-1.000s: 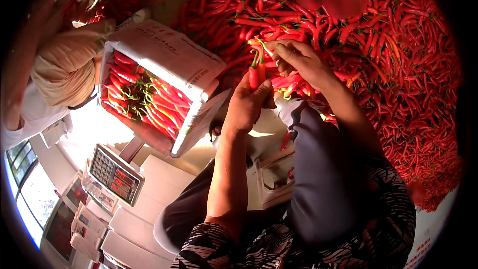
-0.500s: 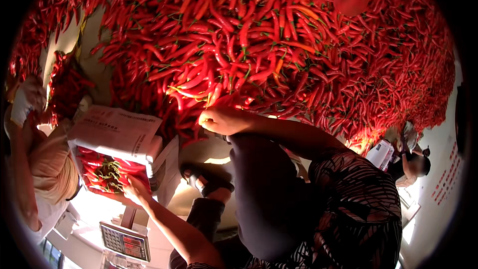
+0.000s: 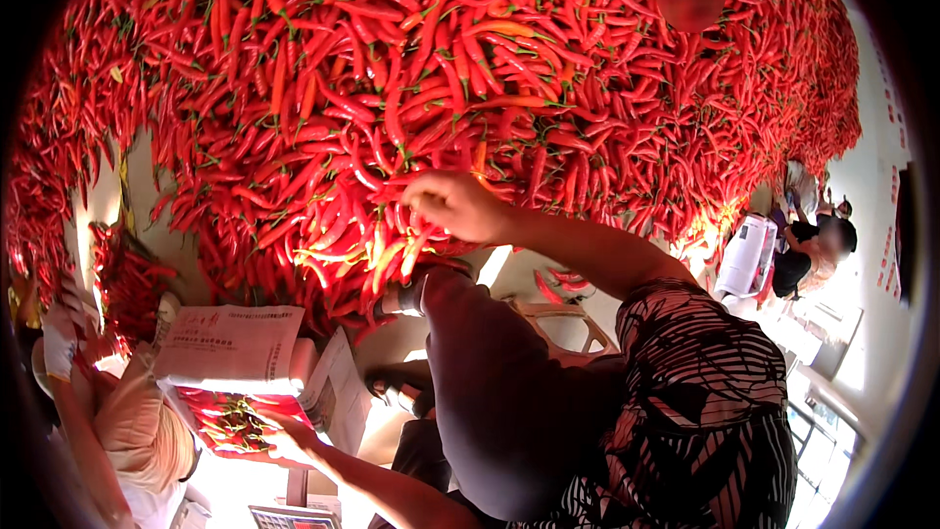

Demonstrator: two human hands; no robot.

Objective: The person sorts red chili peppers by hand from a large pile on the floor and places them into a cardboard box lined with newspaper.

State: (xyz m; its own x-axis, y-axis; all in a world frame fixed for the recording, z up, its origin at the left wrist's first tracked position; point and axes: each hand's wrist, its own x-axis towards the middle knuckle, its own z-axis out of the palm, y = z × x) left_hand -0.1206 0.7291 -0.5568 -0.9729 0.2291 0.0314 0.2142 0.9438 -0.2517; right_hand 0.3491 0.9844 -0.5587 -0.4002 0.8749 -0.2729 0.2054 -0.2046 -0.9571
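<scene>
A broad heap of red chili peppers (image 3: 323, 108) fills the upper view. Over its near edge is my right hand (image 3: 458, 206), its fingers curled down; whatever they hold is hidden. At the lower left a paper-lined box (image 3: 166, 394) holds chili peppers (image 3: 217, 419), their green stems gathered at the middle. My left hand (image 3: 292, 439) rests at the right side of these peppers, its fingers stretched toward the stems. A printed paper sheet (image 3: 230, 343) lies folded out over the box's far side.
Below the box sits a weighing scale's panel (image 3: 294, 516). Another person (image 3: 137, 421) is at the far left, with a gloved hand (image 3: 60, 343). At the right, people (image 3: 818, 250) are beside a white box (image 3: 748, 253). A wooden stool (image 3: 563, 318) stands by my knee.
The view has tilted up, so the box and scale appear lower. My right hand has moved farther out over the heap, while my left hand stays at the box.
</scene>
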